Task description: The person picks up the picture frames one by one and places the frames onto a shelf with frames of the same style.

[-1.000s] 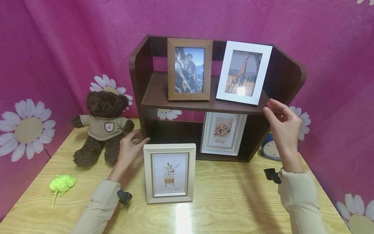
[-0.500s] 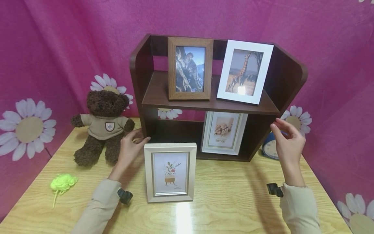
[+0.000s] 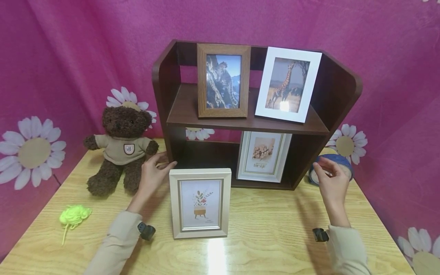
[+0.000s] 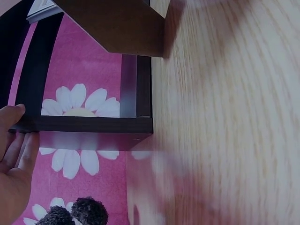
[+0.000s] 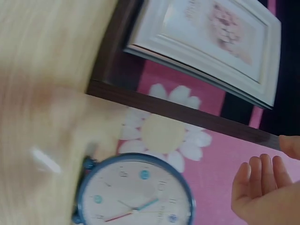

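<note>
trailing yarn [image 3: 74, 214]: bright green, near the left edge of the table [image 3: 261, 229], its loose strand pointing toward the front edge.
teddy bear [image 3: 120, 149]: sitting toward the table's back left corner, one paw just beside my left hand [image 3: 152, 173].
my left hand: clamped on the shelf [image 3: 185, 105] at its left side panel [image 4: 89, 123], thumb against the inner face, fingers against the outer face.
cream frame [image 3: 201, 206]: upright on the table, just before the shelf's lower front left corner, near my left thumb but with neither hand on it.
the shelf: standing toward the table's back edge, between my two hands; its long axis runs left to right, so it lies to the right of my left hand and to the left of my right hand [image 3: 331, 181]. the left is nearer, being in contact.
wooden frame [image 3: 223, 82]: on the upper board, left of the middle, by the front edge.
white frame [image 3: 288, 86]: on that board too, toward its right end, looking slightly slanted.
floral frame [image 3: 262, 156]: in the lower compartment, toward the right side panel [image 5: 183, 110].
my right hand: just outside that panel, thumb and fingers apart and loosely bent, holding nothing; whether the thumb touches the panel i cannot tell.
clock [image 5: 136, 192]: blue-rimmed, near the table's back right corner, partly hidden behind my right hand in the head view.
</note>
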`<control>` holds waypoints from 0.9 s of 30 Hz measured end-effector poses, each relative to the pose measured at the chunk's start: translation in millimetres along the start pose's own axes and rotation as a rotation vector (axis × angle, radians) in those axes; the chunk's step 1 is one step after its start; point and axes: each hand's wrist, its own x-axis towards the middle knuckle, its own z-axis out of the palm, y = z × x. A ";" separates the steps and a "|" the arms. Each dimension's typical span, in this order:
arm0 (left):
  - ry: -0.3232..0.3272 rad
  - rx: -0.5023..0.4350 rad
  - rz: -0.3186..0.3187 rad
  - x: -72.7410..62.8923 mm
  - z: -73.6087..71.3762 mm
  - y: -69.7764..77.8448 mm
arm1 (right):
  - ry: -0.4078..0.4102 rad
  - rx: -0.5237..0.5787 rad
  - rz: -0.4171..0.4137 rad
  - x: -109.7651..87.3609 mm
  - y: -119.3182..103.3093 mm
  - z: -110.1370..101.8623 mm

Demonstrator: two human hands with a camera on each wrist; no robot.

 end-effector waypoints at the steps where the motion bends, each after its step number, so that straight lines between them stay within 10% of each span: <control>1: 0.001 -0.004 0.005 -0.3 0.0 -0.1 | -0.008 -0.007 0.004 -0.3 3.0 1.0; 16: 0.015 0.019 0.001 -6.5 -0.9 2.5 | -0.072 0.013 0.024 0.1 23.3 18.2; 27: -0.093 -0.126 -0.164 -51.5 -22.2 10.7 | -0.063 -0.032 0.020 -0.9 25.8 23.0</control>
